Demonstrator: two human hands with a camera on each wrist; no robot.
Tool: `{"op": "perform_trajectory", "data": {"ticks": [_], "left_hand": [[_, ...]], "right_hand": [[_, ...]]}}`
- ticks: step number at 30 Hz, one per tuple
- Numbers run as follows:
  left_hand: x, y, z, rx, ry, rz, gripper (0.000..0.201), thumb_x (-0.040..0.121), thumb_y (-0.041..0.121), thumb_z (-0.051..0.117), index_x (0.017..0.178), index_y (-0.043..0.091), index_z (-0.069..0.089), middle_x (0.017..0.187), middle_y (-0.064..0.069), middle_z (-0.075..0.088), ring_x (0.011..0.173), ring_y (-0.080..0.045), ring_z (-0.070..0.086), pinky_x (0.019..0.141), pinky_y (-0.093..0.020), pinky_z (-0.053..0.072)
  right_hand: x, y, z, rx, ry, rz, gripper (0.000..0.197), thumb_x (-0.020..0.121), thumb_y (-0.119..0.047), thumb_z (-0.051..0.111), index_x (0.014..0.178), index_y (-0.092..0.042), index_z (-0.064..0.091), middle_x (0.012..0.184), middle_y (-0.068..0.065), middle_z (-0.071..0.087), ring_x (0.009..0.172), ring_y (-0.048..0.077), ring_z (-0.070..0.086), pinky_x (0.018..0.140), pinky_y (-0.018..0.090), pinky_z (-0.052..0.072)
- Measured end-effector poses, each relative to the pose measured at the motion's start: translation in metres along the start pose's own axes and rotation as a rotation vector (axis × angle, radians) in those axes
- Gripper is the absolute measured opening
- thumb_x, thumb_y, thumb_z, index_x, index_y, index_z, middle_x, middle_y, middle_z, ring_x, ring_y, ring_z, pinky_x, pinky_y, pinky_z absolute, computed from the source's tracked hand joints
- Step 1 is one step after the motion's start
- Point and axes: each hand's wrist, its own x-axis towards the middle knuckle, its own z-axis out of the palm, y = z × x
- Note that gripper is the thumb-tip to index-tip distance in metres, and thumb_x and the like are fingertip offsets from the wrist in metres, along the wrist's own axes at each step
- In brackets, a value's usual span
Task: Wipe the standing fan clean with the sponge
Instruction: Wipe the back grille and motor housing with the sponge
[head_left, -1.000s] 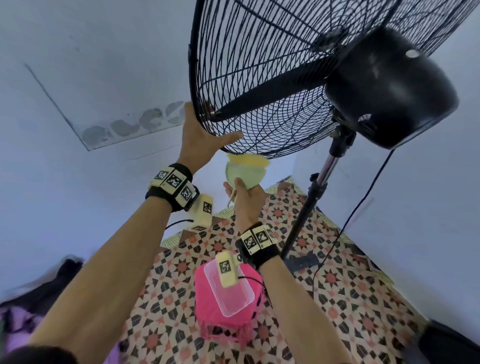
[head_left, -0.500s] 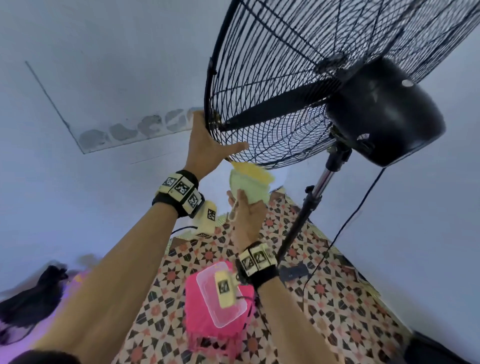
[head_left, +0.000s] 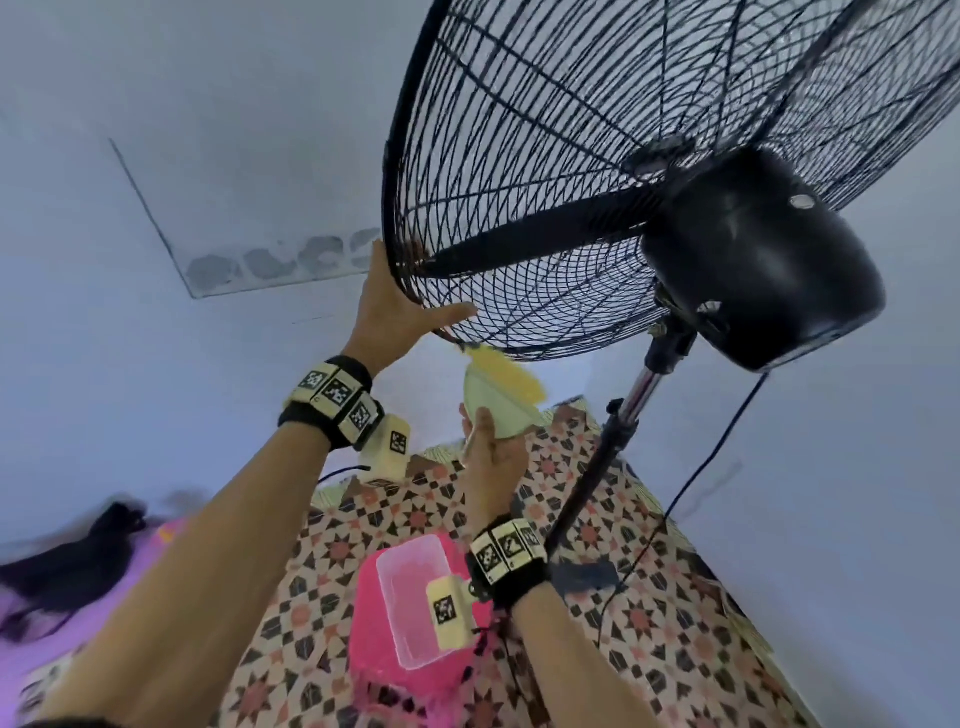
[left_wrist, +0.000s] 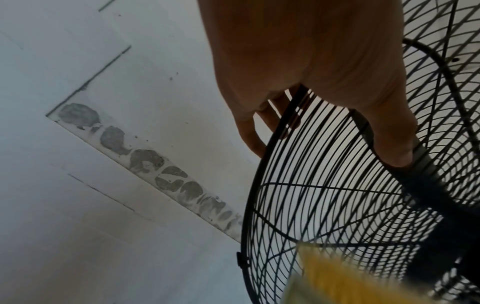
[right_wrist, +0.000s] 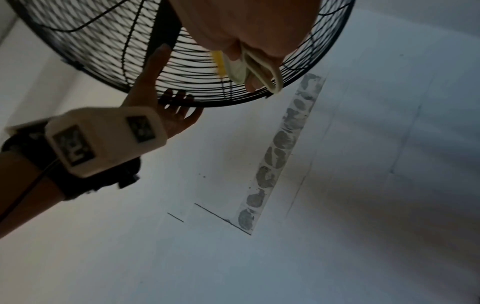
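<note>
A black standing fan with a wire cage (head_left: 519, 171) and a round motor housing (head_left: 758, 249) leans over me on its pole (head_left: 597, 467). My left hand (head_left: 395, 306) grips the cage's lower left rim, thumb across the back grille and fingers round the front; the left wrist view shows this left hand (left_wrist: 311, 61) on the rim (left_wrist: 262, 170). My right hand (head_left: 488, 452) holds a yellow and pale green sponge (head_left: 498, 395) just under the bottom rim, its yellow top corner touching the wires. In the right wrist view the sponge (right_wrist: 235, 70) sits against the grille (right_wrist: 109, 41).
Below lies a patterned floor mat (head_left: 649, 649) with a pink cloth (head_left: 374, 649) and a clear plastic tub (head_left: 415, 597) on it. The fan's power cord (head_left: 691, 483) hangs along the right wall. A dark cloth (head_left: 62, 561) lies at the far left. Grey patches (head_left: 280, 260) mark the wall behind.
My head has moved closer under the fan, so the cage looks larger. The sponge has tilted and come up against the bottom rim. The left hand keeps its hold on the rim.
</note>
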Motion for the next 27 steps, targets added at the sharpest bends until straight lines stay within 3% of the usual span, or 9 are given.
{"op": "perform_trajectory", "data": {"ticks": [3, 5, 7, 10, 12, 14, 17, 23, 27], "left_hand": [[-0.009, -0.008, 0.008, -0.046, 0.028, -0.053, 0.103, 0.063, 0.051, 0.096, 0.146, 0.021, 0.041, 0.137, 0.013, 0.055, 0.125, 0.009, 0.051, 0.104, -0.013, 0.042], [-0.015, -0.013, 0.017, -0.081, 0.018, -0.129, 0.1, 0.063, 0.05, 0.097, 0.145, 0.025, 0.047, 0.14, 0.015, 0.057, 0.128, 0.003, 0.055, 0.108, -0.028, 0.048], [-0.02, -0.018, 0.028, -0.097, -0.009, -0.185, 0.096, 0.063, 0.052, 0.097, 0.143, 0.025, 0.053, 0.14, 0.01, 0.062, 0.127, -0.006, 0.06, 0.107, -0.043, 0.053], [-0.023, -0.02, 0.039, -0.103, 0.012, -0.209, 0.087, 0.065, 0.046, 0.097, 0.138, 0.023, 0.056, 0.134, 0.013, 0.066, 0.125, -0.003, 0.062, 0.106, -0.035, 0.052], [-0.02, -0.021, 0.04, -0.093, 0.026, -0.226, 0.083, 0.068, 0.034, 0.097, 0.139, 0.017, 0.056, 0.135, 0.01, 0.066, 0.125, -0.003, 0.062, 0.107, -0.032, 0.052], [-0.015, -0.026, 0.037, -0.067, 0.009, -0.217, 0.083, 0.07, 0.026, 0.097, 0.141, 0.011, 0.055, 0.139, 0.003, 0.065, 0.129, -0.006, 0.06, 0.109, -0.034, 0.051], [-0.01, -0.029, 0.032, -0.025, -0.021, -0.216, 0.083, 0.07, 0.027, 0.098, 0.14, 0.01, 0.056, 0.139, 0.001, 0.066, 0.129, -0.007, 0.061, 0.109, -0.033, 0.051], [-0.01, -0.035, 0.03, -0.063, -0.04, -0.214, 0.092, 0.063, 0.043, 0.101, 0.137, 0.012, 0.057, 0.138, -0.001, 0.066, 0.13, -0.013, 0.061, 0.111, -0.044, 0.05], [-0.013, -0.038, 0.032, -0.066, -0.025, -0.218, 0.09, 0.061, 0.048, 0.1, 0.134, 0.015, 0.059, 0.134, 0.002, 0.067, 0.128, -0.012, 0.061, 0.111, -0.044, 0.05]], "right_hand": [[0.035, 0.028, -0.028, -0.2, -0.081, 0.087, 0.032, 0.094, -0.028, 0.059, 0.088, 0.002, 0.068, 0.065, -0.003, 0.07, 0.058, 0.011, 0.067, 0.054, 0.025, 0.053], [0.063, 0.04, -0.04, -0.287, -0.078, 0.159, 0.047, 0.075, -0.037, 0.051, 0.08, 0.006, 0.067, 0.053, -0.006, 0.062, 0.054, 0.015, 0.066, 0.055, 0.029, 0.054], [0.089, 0.026, -0.043, -0.258, -0.084, 0.23, 0.049, 0.074, -0.037, 0.05, 0.082, 0.009, 0.066, 0.063, 0.007, 0.068, 0.064, 0.027, 0.071, 0.061, 0.034, 0.058], [0.115, -0.001, -0.03, -0.172, -0.165, 0.374, 0.032, 0.099, -0.015, 0.053, 0.071, 0.0, 0.059, 0.085, 0.02, 0.064, 0.063, 0.019, 0.059, 0.051, 0.024, 0.048], [0.109, -0.008, -0.011, 0.004, -0.216, 0.42, 0.042, 0.099, 0.001, 0.051, 0.058, -0.003, 0.051, 0.089, 0.028, 0.06, 0.068, 0.023, 0.062, 0.052, 0.028, 0.05], [0.084, -0.006, 0.003, 0.16, -0.343, 0.493, 0.033, 0.096, 0.005, 0.055, 0.064, -0.002, 0.054, 0.086, 0.027, 0.066, 0.08, 0.031, 0.072, 0.062, 0.038, 0.056], [0.055, -0.006, 0.008, 0.188, -0.497, 0.468, 0.014, 0.096, 0.005, 0.058, 0.083, 0.006, 0.061, 0.083, 0.026, 0.067, 0.079, 0.026, 0.075, 0.059, 0.033, 0.057], [0.097, 0.008, -0.004, 0.201, -0.11, 0.554, 0.013, 0.1, 0.004, 0.053, 0.089, 0.001, 0.058, 0.077, 0.017, 0.07, 0.059, 0.023, 0.063, 0.054, 0.035, 0.053], [0.075, -0.007, 0.017, 0.323, -0.306, 0.564, 0.003, 0.1, 0.002, 0.056, 0.099, 0.004, 0.057, 0.105, 0.024, 0.072, 0.08, 0.029, 0.074, 0.072, 0.045, 0.061]]}}
